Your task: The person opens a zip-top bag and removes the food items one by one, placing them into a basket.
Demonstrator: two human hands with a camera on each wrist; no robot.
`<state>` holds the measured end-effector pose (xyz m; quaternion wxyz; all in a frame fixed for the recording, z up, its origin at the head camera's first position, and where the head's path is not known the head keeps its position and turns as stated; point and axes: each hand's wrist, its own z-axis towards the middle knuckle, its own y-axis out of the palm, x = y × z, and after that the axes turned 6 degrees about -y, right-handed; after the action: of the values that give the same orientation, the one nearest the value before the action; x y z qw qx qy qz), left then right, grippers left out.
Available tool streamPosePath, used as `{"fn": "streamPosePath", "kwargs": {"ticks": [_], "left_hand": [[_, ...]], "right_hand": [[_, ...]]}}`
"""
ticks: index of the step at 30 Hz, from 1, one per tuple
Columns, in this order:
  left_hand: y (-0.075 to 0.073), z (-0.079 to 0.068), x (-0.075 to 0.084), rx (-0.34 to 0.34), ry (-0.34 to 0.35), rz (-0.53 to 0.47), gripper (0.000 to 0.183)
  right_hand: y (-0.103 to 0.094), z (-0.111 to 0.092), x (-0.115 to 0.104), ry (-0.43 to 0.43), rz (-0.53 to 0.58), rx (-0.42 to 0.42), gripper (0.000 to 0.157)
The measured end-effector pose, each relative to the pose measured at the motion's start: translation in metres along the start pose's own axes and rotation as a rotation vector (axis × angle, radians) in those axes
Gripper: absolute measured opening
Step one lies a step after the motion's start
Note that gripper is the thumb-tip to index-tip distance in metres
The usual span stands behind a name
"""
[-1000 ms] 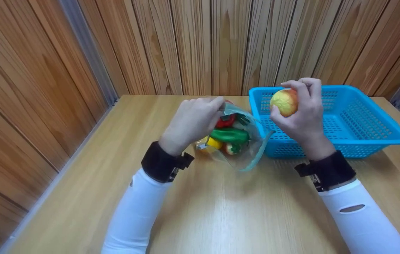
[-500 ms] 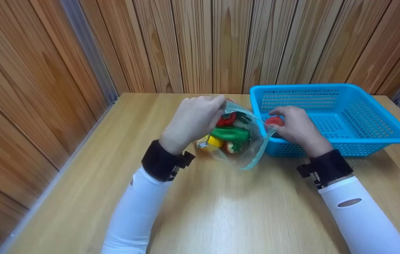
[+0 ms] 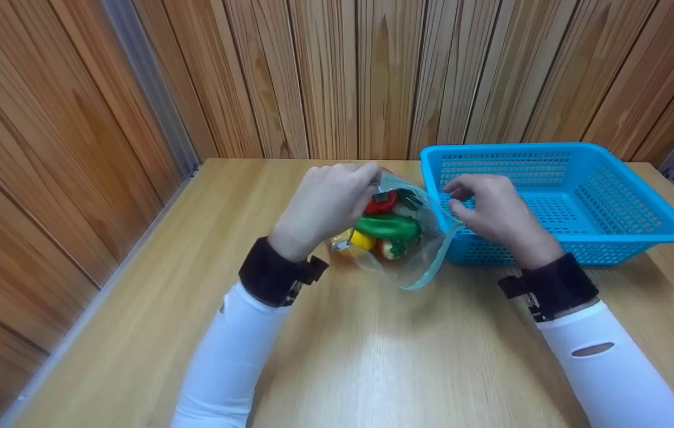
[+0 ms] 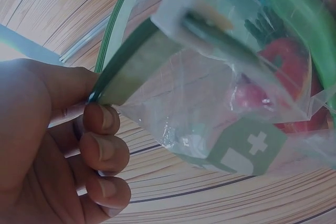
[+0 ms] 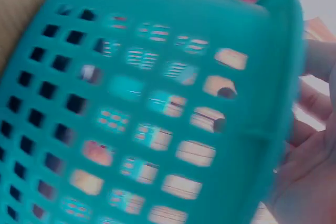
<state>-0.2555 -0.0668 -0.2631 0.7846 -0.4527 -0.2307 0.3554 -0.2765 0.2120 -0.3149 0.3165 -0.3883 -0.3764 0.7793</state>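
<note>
My left hand [image 3: 334, 196] pinches the rim of a clear zip bag [image 4: 178, 114] with a green zipper strip and white slider. In the bag lie a long green vegetable [image 3: 389, 227], something red with a dark green top [image 3: 380, 204], a yellow piece [image 3: 362, 240] and a round piece with a green leafy pattern [image 3: 393, 249]. Over the left end of a blue plastic basket [image 3: 557, 238] hangs my right hand [image 3: 494, 208], fingers loosely bent and holding nothing. Through the basket's holes in the right wrist view, a blurred reddish piece [image 5: 98, 152] shows; its kind is unclear.
The basket stands on a wooden table [image 3: 384, 356], its left wall close beside the bag's mouth. A wood-panelled wall [image 3: 325, 77] rises behind the table, and another panelled wall [image 3: 34, 148] runs along the left.
My right hand has lowered a yellow-red round fruit into the basket's left end and let it go, then lifted slightly. The left hand keeps its hold on the bag, nearly still.
</note>
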Motion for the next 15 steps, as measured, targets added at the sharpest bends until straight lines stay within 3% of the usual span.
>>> {"fn": "streamPosePath", "kwargs": {"ticks": [6, 9, 12, 15], "left_hand": [[0.0, 0.0, 0.0, 0.002, 0.007, 0.0, 0.019], [0.0, 0.0, 0.0, -0.003, 0.003, -0.001, 0.02], [0.0, 0.0, 0.001, 0.001, 0.001, 0.007, 0.018], [0.0, 0.0, 0.001, 0.004, 0.001, 0.008, 0.016]], "right_hand": [[-0.008, -0.003, -0.015, -0.276, -0.033, 0.312, 0.018], [-0.012, -0.004, -0.024, -0.487, 0.076, 0.388, 0.02], [-0.014, -0.005, -0.034, -0.665, 0.256, 0.294, 0.024], [-0.013, -0.008, -0.046, -0.7, 0.375, 0.08, 0.031]]}}
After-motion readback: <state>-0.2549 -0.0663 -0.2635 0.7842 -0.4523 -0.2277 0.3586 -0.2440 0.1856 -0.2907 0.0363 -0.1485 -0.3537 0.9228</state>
